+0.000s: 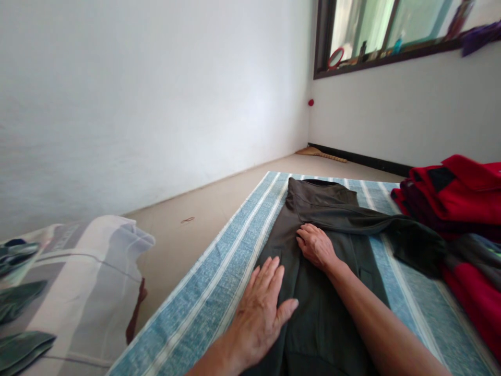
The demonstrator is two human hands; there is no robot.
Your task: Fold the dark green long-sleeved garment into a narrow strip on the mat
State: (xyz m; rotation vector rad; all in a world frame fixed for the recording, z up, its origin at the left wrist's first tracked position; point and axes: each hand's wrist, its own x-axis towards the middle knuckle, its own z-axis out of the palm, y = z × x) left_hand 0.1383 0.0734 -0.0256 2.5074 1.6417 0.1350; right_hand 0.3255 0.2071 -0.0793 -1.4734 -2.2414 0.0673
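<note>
A dark grey-green jacket point(332, 297) lies flat on a blue-and-white striped cloth point(219, 261), its collar end pointing away from me. One long sleeve point(376, 219) is laid across the upper part and reaches out to the right. My left hand point(260, 308) rests palm down along the jacket's left edge, fingers stretched and thumb apart. Farther up, just below the sleeve, my right hand point(318, 246) has its fingers bent together on the jacket's fabric. Its palm side is hidden.
Folded red and dark clothes point(462, 193) are stacked at the right. On the left, a grey-and-white covered surface point(94, 292) holds several dark green garments point(23, 350). A brush-like item point(313, 151) lies on the floor in the corner, under a window point(383, 31). A white wall point(156, 94) stands behind.
</note>
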